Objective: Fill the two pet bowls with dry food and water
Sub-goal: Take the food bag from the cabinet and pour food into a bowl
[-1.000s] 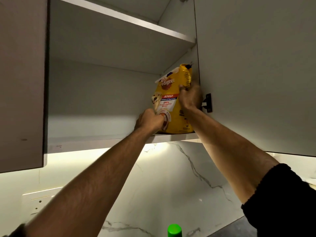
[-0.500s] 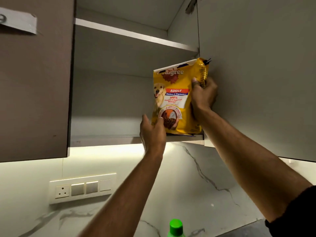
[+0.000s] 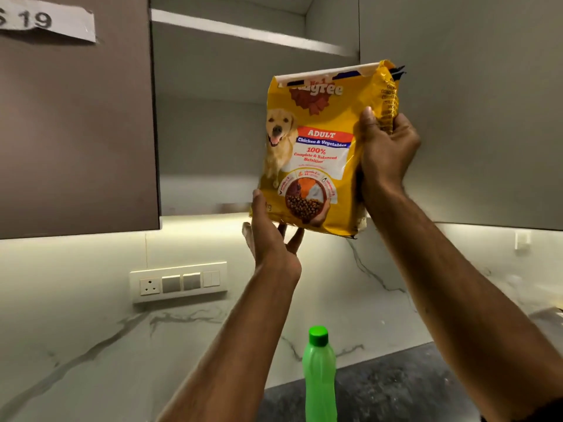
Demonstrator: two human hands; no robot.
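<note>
Head view: the yellow food bag (image 3: 316, 153) was upright in the air before the open cabinet (image 3: 213, 132), its base just below the shelf edge; the right hand (image 3: 385, 153) gripped its right edge, fingers curled round it; the left hand (image 3: 271, 236) supported the bottom left corner, fingers straight beneath; a green bottle (image 3: 320, 376) stood on the counter (image 3: 396, 385) below

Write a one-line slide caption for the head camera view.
Right hand grips a yellow dog food bag before an open cabinet, left hand supporting its bottom corner.
</note>
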